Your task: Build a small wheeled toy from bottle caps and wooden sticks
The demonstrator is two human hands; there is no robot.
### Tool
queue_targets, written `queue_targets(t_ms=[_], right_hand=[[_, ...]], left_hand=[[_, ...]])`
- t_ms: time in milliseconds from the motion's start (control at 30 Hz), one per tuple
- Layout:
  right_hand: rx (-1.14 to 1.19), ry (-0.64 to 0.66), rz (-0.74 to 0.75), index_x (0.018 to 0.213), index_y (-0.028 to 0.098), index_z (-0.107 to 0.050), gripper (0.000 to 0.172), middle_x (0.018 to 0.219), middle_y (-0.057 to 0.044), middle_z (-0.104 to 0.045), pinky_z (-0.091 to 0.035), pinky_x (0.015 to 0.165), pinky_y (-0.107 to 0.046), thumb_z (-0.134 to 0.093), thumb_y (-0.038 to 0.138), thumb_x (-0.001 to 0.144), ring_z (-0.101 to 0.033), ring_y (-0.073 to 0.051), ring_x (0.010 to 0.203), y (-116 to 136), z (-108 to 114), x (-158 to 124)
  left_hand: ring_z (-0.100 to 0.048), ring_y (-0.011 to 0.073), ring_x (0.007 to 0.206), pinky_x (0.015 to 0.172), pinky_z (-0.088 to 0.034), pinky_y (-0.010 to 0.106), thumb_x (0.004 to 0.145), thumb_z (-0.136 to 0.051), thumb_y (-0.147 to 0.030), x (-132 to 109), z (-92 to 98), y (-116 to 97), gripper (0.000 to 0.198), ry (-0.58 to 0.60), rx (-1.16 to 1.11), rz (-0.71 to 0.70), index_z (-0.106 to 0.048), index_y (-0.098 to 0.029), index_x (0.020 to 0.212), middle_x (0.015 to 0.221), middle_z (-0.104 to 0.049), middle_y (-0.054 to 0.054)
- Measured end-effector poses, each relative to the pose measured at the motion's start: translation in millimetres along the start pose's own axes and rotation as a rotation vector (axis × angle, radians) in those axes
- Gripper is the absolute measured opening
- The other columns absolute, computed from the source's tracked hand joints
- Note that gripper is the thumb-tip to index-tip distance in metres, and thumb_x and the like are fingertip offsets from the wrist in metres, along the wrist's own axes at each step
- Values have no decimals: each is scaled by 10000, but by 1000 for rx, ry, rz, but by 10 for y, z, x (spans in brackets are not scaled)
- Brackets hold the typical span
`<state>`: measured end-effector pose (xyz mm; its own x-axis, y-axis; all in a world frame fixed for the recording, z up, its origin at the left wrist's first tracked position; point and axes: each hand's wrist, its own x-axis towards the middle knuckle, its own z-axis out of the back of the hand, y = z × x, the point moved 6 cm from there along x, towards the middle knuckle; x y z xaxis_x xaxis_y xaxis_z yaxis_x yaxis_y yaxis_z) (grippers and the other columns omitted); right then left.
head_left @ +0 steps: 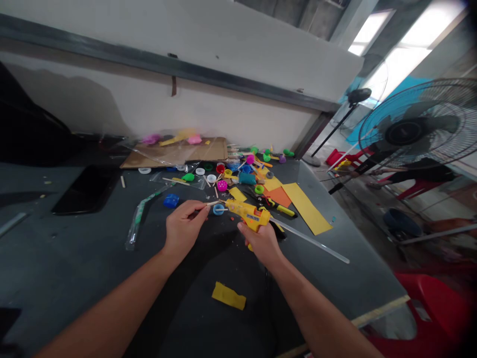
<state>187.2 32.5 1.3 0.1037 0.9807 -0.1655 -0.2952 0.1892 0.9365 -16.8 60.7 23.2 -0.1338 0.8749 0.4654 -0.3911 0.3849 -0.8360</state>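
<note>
My right hand [264, 243] is wrapped round the handle of a yellow glue gun [248, 214], whose nozzle points left. A long clear glue stick [313, 241] sticks out of its back end. My left hand [186, 223] pinches a short, pale wooden stick [213, 203], its free end close to the nozzle. Whether the two touch, I cannot tell. Just below the nozzle lies a blue bottle cap [218, 210] with a pale stick across it. To the left of my left hand is another blue piece [171, 201].
Bottle caps, sticks and a pink cap [222, 185] crowd the table's back. Pliers [257, 196], a yellow-handled cutter [282, 209] and yellow sheet [307, 208] lie right. A phone [85, 189] lies left, a yellow scrap [228, 296] in front. A fan [406, 130] stands beyond.
</note>
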Motion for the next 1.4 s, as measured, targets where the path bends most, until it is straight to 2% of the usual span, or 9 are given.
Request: queue_targets(t_ms=[367,733,900,1033,1167,1233,1300,1400], right_hand=[[33,14,-4,789,150,-612,262,480,54,-483,-349,403,-199,-611,404,722,-432,-84,416,31,13,-8],[69,5,-14,781,154,-604,250,486,47,-491,-361,405,-210,-644,388,700,-447,-90,414,14,3,-20],[64,4,-4,767,161,-593,238,479,51,-483,-355,403,-206,-639,387,712,-445,-87,411,1,13,-6],[177,63,25,788,160,-596,253,567,33,-533,-370,415,-205,-665,386,698,-465,-80,432,26,-9,-20],[494,148,130,815,156,-623,205,745,-21,-625,-396,430,-216,-617,338,721,-492,-75,457,128,1,-33],[697,189,151,802,158,-624,176,764,-40,-644,-413,430,-226,-561,303,725,-519,-97,491,227,90,-32],[831,204,159,835,166,-629,180,819,-58,-670,-445,448,-236,-537,270,720,-561,-124,557,361,279,-29],[891,114,187,927,189,-630,190,965,-62,-689,-497,518,-236,-564,247,759,-615,-132,673,535,768,-26]], left_hand=[[-592,107,597,593,-487,222,761,-642,-291,22,30,79,121,-51,-80,174,-683,-181,733,707,-660,-12],[-584,105,589,594,-470,220,755,-659,-290,13,3,143,108,-35,-149,198,-687,-189,732,688,-649,-21],[-586,108,583,585,-463,226,730,-684,-295,13,-1,234,110,-67,-233,251,-701,-189,752,687,-650,-22],[-585,110,576,572,-472,231,699,-704,-308,19,-10,330,148,-105,-317,340,-712,-176,766,712,-662,-11],[-564,105,567,554,-486,226,658,-728,-318,35,-16,424,177,-158,-406,421,-711,-163,743,690,-650,-8],[-553,103,563,550,-490,224,640,-740,-323,45,-15,452,189,-180,-432,439,-710,-163,737,670,-636,-12],[-552,101,564,546,-484,218,630,-746,-333,56,-20,458,201,-180,-435,439,-712,-168,740,673,-635,-13],[-553,105,564,541,-480,218,620,-750,-350,57,-19,470,214,-192,-421,461,-711,-176,737,672,-632,-12]])
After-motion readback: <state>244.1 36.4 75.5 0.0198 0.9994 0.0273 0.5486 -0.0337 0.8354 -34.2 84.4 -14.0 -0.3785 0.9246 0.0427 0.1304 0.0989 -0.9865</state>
